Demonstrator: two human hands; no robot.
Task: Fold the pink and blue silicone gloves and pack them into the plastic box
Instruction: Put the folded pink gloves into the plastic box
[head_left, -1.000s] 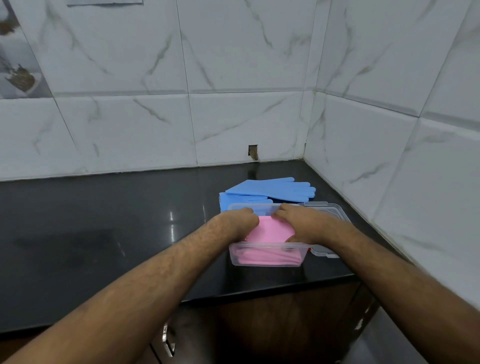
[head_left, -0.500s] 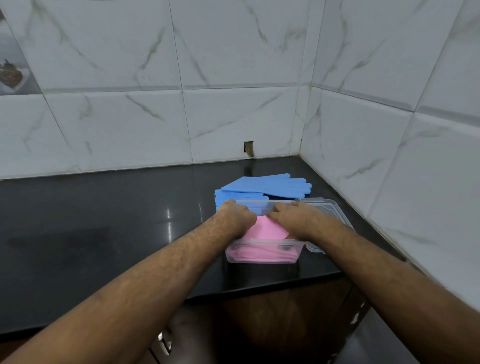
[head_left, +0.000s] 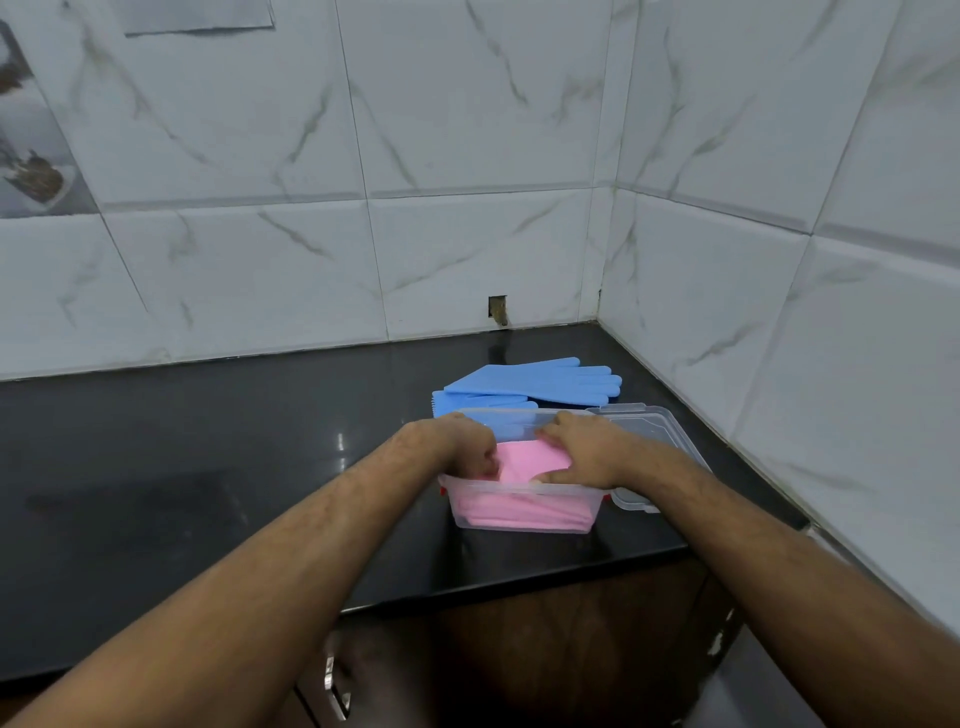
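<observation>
A clear plastic box (head_left: 522, 519) stands near the counter's front edge with the folded pink gloves (head_left: 524, 460) inside. My left hand (head_left: 460, 444) reaches into the box's left side, and its fingers curl down over the left edge of the pink gloves, with the tips hidden. Spread over the right part of the pink gloves, my right hand (head_left: 579, 449) presses them down with its thumb near the front wall. The blue gloves (head_left: 540, 382) lie flat on the counter just behind the box.
The box's clear lid (head_left: 647, 431) lies right of the box, partly under my right forearm. The black counter (head_left: 208, 467) stretches left; tiled walls close the back and right. Below the counter edge is a wooden cabinet with a metal handle (head_left: 335, 686).
Both hands stay in the box on the pink gloves and push them a little lower. The blue gloves and the lid have not moved.
</observation>
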